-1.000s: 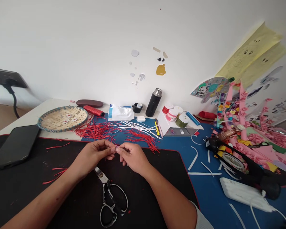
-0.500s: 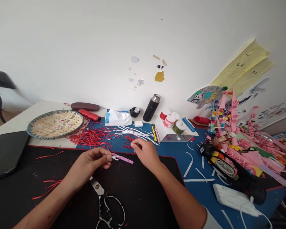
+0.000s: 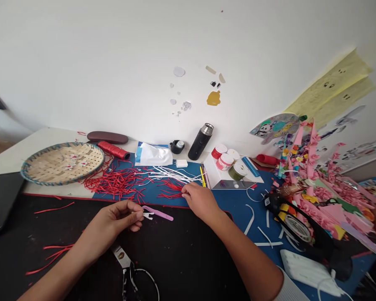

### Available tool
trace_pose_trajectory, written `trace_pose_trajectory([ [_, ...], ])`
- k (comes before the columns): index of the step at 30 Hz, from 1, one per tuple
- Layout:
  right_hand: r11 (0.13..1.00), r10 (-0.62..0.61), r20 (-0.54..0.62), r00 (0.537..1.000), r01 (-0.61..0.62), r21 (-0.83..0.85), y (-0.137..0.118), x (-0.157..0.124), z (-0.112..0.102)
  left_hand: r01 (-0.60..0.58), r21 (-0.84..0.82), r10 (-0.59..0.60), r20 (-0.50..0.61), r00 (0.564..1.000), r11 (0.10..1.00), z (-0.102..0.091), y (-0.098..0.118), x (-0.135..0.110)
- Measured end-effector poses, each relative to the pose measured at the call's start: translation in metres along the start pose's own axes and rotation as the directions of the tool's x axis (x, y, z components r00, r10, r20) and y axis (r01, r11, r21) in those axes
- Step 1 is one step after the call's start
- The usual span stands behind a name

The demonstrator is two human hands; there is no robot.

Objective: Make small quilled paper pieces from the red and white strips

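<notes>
My left hand [image 3: 117, 219] hovers over the black mat [image 3: 181, 259], its fingertips pinched on a small white paper piece [image 3: 148, 215] that sits at the end of a pink stick [image 3: 159, 212]. My right hand [image 3: 200, 200] reaches forward to the mat's far edge, fingers curled down among the red paper strips [image 3: 172, 190] and white paper strips [image 3: 172, 173]. I cannot make out whether those fingers hold a strip. Scissors [image 3: 128, 271] lie on the mat under my left wrist.
A woven basket [image 3: 62, 163] stands at the far left beside a red thread spool [image 3: 113, 149]. A tissue pack [image 3: 153, 154], black flask [image 3: 201, 141] and paint jars [image 3: 227, 159] line the back. Pink paper crafts [image 3: 326, 188], tape rolls [image 3: 293, 215] and a white power strip [image 3: 303, 271] fill the right.
My hands have parted: the right one left the piece and moved forward to the strips. The left stays with the white piece and pink stick. The view shifted right.
</notes>
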State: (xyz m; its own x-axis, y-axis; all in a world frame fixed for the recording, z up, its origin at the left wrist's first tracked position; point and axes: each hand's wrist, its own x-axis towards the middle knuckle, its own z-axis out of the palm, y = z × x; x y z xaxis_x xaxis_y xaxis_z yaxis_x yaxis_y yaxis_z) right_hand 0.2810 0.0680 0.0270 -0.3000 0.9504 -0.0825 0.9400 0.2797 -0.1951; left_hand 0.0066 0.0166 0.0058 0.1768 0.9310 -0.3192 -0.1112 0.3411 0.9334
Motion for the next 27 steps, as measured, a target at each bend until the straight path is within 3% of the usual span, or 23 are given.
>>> trace_pose_trajectory([
  [5, 0.997, -0.015, 0.058, 0.998, 0.020, -0.078, 0.003, 0.006, 0.003, 0.012, 0.016, -0.012, 0.002, 1.000, 1.000, -0.001, -0.002, 0.003],
  [12, 0.999, -0.026, 0.044, 0.999, 0.028, -0.046, 0.004, 0.009, 0.007, 0.001, 0.017, -0.001, 0.022, 1.000, 1.000, -0.004, -0.007, 0.004],
  [19, 0.955, -0.049, -0.156, 0.987, 0.092, 0.281, 0.002, 0.007, -0.012, 0.024, -0.067, -0.024, 0.006, 1.000, 0.997, -0.004, -0.006, 0.004],
  [21, 0.878, 0.016, -0.135, 0.991, 0.050, 0.475, -0.005, 0.005, -0.016, 0.046, -0.141, -0.047, -0.006, 0.999, 0.989, -0.003, -0.006, 0.004],
  [24, 0.633, 0.100, -0.020, 0.995, -0.048, 0.773, -0.020, 0.002, -0.009, 0.085, -0.287, -0.094, -0.017, 0.995, 0.954, 0.000, -0.005, 0.001],
  [26, 0.472, 0.064, 0.064, 0.996, -0.086, 0.877, -0.034, 0.000, 0.003, 0.106, -0.365, -0.117, -0.008, 0.993, 0.925, 0.002, -0.004, 0.000],
  [27, 0.436, 0.033, 0.093, 0.995, -0.098, 0.895, -0.040, -0.001, 0.010, 0.114, -0.395, -0.123, 0.001, 0.992, 0.912, 0.002, -0.004, -0.001],
])
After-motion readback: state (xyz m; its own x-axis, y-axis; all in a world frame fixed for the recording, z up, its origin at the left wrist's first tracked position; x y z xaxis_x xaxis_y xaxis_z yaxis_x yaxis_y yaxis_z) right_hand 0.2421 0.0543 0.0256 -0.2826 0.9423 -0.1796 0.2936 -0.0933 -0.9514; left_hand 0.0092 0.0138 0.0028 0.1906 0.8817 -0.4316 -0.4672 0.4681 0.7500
